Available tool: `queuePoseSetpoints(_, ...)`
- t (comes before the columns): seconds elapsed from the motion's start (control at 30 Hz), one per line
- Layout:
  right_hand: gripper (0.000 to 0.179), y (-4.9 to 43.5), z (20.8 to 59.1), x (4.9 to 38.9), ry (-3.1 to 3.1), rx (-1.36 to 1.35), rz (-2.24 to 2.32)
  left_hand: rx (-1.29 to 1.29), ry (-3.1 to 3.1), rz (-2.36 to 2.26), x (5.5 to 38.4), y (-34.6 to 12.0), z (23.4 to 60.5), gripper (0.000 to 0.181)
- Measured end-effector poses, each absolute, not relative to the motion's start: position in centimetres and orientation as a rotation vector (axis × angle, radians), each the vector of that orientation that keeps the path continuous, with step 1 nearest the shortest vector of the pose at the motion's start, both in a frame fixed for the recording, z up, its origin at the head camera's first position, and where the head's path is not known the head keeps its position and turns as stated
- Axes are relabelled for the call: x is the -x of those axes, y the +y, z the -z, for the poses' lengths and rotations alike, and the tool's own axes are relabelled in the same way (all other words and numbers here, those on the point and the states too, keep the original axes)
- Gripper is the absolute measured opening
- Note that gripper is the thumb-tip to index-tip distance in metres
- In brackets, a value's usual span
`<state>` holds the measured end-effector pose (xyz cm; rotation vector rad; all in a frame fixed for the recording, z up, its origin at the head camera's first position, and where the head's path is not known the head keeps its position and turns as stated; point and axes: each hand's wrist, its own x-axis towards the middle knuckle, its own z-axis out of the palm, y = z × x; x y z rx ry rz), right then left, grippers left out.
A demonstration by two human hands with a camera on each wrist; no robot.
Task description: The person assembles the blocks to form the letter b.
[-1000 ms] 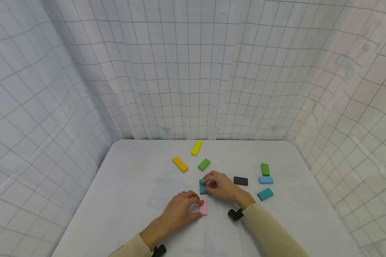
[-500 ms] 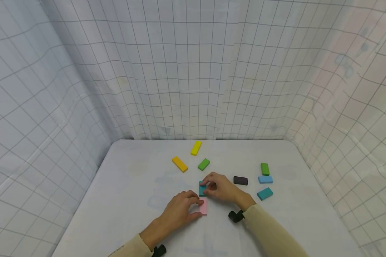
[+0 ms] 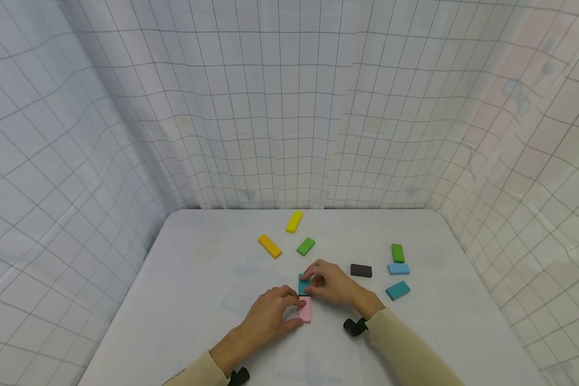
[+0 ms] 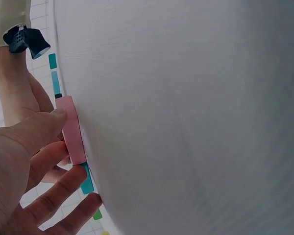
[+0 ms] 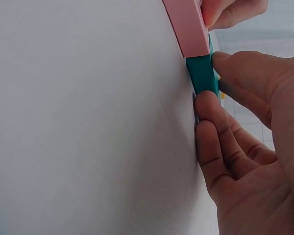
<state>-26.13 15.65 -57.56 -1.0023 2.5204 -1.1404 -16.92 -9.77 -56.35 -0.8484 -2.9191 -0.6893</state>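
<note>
On the white table, a pink block [image 3: 305, 313] lies flat, pinched by my left hand [image 3: 265, 315] with thumb near its close end and fingers at the far end. Just beyond it, a teal block [image 3: 302, 286] is pinched between the thumb and fingers of my right hand [image 3: 335, 284]. The two blocks line up end to end; in the right wrist view the pink block [image 5: 190, 27] meets the teal block [image 5: 202, 73] at their short ends. Seen from the left wrist, the pink block [image 4: 73, 139] partly covers the teal block [image 4: 87, 180].
Beyond the hands lie a yellow block [image 3: 294, 222], an orange block [image 3: 270, 246] and a green block [image 3: 306, 246]. To the right are a black block [image 3: 361, 271], another green block [image 3: 398, 253], a light blue block [image 3: 398, 269] and a second teal block [image 3: 398, 290]. Gridded white curtains [image 3: 289, 134] enclose the table.
My right hand has slid the teal block slightly toward me, bringing it up to the pink block's far end. The left hand and the pink block have stayed in place.
</note>
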Motion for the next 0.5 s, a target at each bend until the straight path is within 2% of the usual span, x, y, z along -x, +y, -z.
queuePoseSetpoints(0.5,0.025,15.57,57.18,25.61,2.527,1.025,1.125,0.841,-2.921,0.711,16.83,-9.9,56.13,0.034)
